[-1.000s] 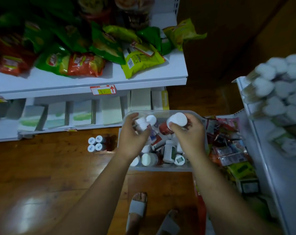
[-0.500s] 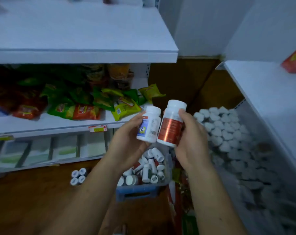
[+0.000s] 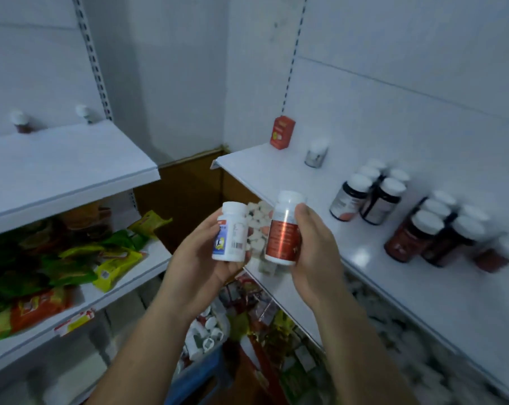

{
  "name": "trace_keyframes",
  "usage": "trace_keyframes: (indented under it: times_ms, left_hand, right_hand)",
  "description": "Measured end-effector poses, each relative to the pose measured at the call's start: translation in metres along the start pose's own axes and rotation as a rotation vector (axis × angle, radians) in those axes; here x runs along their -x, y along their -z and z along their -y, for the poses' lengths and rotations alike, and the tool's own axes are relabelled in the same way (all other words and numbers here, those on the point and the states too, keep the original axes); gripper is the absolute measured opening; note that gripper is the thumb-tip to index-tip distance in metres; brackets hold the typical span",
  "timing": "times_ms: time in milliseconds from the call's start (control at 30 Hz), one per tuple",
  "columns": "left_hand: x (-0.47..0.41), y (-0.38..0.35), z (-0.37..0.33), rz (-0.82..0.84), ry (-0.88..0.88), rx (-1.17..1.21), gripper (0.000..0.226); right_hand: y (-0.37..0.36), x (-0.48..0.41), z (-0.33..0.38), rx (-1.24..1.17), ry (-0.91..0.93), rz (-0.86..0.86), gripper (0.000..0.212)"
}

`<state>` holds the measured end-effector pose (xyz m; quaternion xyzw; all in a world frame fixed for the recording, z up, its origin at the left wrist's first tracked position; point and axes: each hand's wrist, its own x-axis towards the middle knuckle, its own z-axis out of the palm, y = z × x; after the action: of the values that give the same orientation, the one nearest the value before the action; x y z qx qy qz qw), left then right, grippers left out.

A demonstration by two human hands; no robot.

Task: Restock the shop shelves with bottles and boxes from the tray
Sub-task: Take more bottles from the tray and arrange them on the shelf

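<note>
Shelf (image 3: 373,258) with dark bottles (image 3: 349,197) (snacks (image 3: 113,264) opposite); left hand (image 3: 200,264) round white bottle (image 3: 231,232), right hand (image 3: 314,252) round red bottle (image 3: 283,232).

The left hand (image 3: 202,260) and right hand (image 3: 314,255) are bare, both forearms (image 3: 148,340) uncovered as far as visible.

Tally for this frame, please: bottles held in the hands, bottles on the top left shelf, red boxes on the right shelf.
Held bottles: 2 (white bottle in left hand, red-label bottle in right hand)
Bottles on top left shelf: 2 (far-left bottle, bottle nearer the corner)
Red box on right shelf: 1
Total: 5
</note>
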<state>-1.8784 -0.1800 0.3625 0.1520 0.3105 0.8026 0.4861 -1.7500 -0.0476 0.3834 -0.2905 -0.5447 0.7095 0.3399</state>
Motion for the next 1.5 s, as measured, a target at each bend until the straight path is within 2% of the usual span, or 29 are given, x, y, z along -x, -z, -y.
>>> trace_keyframes:
  times_ms: [133, 233, 333, 400, 467, 500, 567, 700, 867, 1167, 1500]
  left_hand:
    - [-0.016, -0.033, 0.028, 0.088, 0.115, -0.014, 0.047]
    - [-0.026, -0.058, 0.054, 0.211, 0.175, -0.047, 0.043]
    - [-0.032, -0.079, 0.078, 0.263, 0.223, -0.082, 0.062]
    - [-0.034, -0.093, 0.095, 0.253, 0.254, -0.102, 0.053]
    - [-0.034, -0.108, 0.111, 0.241, 0.269, -0.130, 0.035]
    - [-0.036, -0.113, 0.120, 0.240, 0.276, -0.141, 0.034]
    - [-0.037, -0.126, 0.134, 0.246, 0.292, -0.163, 0.035]
    - [-0.041, -0.144, 0.156, 0.229, 0.313, -0.202, 0.055]
    - [-0.038, -0.168, 0.179, 0.213, 0.317, -0.202, 0.046]
    - [-0.033, -0.200, 0.215, 0.206, 0.325, -0.246, 0.046]
    - [-0.052, -0.219, 0.234, 0.308, 0.397, -0.263, 0.056]
  right_hand:
    - [0.045, 0.019, 0.015, -0.043, 0.012, -0.187, 0.028]
    - [0.080, 0.039, 0.024, 0.001, 0.039, -0.268, 0.019]
    - [0.111, 0.056, 0.027, 0.052, 0.060, -0.337, 0.011]
    - [0.130, 0.065, 0.029, 0.098, 0.075, -0.365, 0.009]
    - [0.148, 0.072, 0.030, 0.150, 0.103, -0.379, 0.009]
    - [0.157, 0.074, 0.031, 0.172, 0.115, -0.387, 0.010]
    - [0.176, 0.077, 0.033, 0.203, 0.126, -0.400, 0.013]
    - [0.210, 0.080, 0.034, 0.221, 0.134, -0.411, 0.015]
    - [0.246, 0.081, 0.037, 0.203, 0.144, -0.400, 0.025]
    - [0.333, 0.053, 0.046, 0.305, 0.309, -0.699, 0.034]
    - [0.379, 0.001, 0.028, 0.432, 0.290, -0.792, 0.044]
